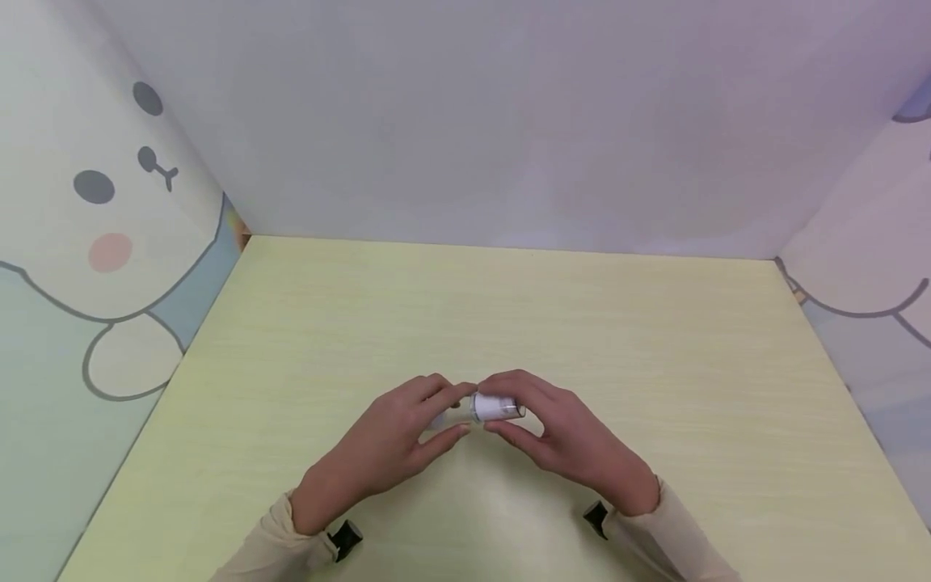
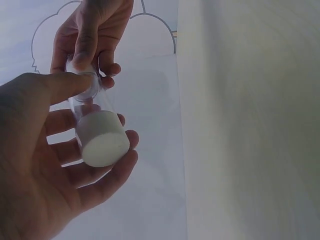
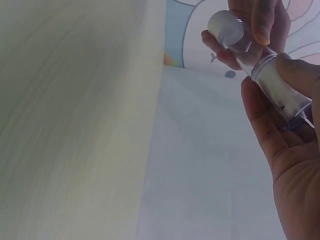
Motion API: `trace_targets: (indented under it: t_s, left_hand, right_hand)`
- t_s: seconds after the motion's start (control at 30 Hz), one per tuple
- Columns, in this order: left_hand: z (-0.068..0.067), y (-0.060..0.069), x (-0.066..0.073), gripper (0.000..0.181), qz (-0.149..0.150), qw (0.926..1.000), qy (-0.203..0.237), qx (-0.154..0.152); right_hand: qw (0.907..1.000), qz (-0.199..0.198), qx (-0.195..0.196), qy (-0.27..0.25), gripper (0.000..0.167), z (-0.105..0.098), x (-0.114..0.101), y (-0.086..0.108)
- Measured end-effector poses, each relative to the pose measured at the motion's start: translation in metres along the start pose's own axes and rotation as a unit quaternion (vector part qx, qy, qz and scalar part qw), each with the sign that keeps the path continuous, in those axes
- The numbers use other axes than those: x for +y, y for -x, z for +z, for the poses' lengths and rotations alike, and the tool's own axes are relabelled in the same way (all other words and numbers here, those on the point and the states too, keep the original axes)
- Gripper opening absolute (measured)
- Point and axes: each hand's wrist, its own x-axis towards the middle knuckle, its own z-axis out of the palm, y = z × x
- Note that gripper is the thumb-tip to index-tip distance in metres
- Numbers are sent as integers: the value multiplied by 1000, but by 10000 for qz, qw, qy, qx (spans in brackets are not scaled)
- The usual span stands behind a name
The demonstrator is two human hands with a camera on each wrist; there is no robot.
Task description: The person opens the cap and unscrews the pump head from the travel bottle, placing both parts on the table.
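Note:
A clear cylindrical bottle with a white end [image 2: 103,139] and a white part inside its other end [image 3: 280,87] is held between both hands above the table. My right hand [image 1: 563,424] grips the end with the white part, thumb on one side and fingers on the other. My left hand [image 1: 393,432] has its fingers and thumb curled round the end with the white cap [image 3: 220,25]. In the head view the hands hide much of the bottle's left part.
The pale yellow table [image 1: 509,315] lies below the hands. Behind it stands a plain light wall [image 1: 473,121], with cartoon-printed panels [image 1: 109,218] at both sides. Black wrist devices [image 1: 345,539] sit by the sleeves.

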Motion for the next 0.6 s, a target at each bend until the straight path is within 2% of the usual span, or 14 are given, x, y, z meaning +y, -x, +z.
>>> trace_targets:
  t_s: [0.27, 0.6]
  left_hand:
    - [-3, -1, 6, 48, -68, 9998, -209, -8]
    - [-4, 2, 6, 45, 4, 9996, -261, 124]
  right_hand:
    - [9995, -92, 285, 115, 37, 1, -3, 1]
    - [9992, -167, 336, 107, 37, 3, -3, 0]
